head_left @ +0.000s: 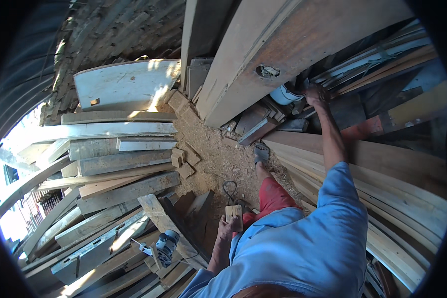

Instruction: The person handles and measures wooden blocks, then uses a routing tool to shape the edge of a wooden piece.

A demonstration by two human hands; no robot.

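My left hand (226,228) is closed around a small flat wooden block (234,217), held low in front of my body. My right arm stretches forward to the far right, where my right hand (317,95) is by the rim of a white bucket (284,95). Its fingers look curled, and what they grip, if anything, is hidden. Dark contents that I cannot make out show inside the bucket. It stands among short wood offcuts, partly behind a large leaning wooden panel (263,44).
Stacked planks (124,161) fill the left. A corded power tool (167,242) sits on boards at lower left. Small wood blocks (185,170) lie on the sawdust-covered floor (213,159). Long boards (382,186) line my right side. A white panel (126,85) leans at the back.
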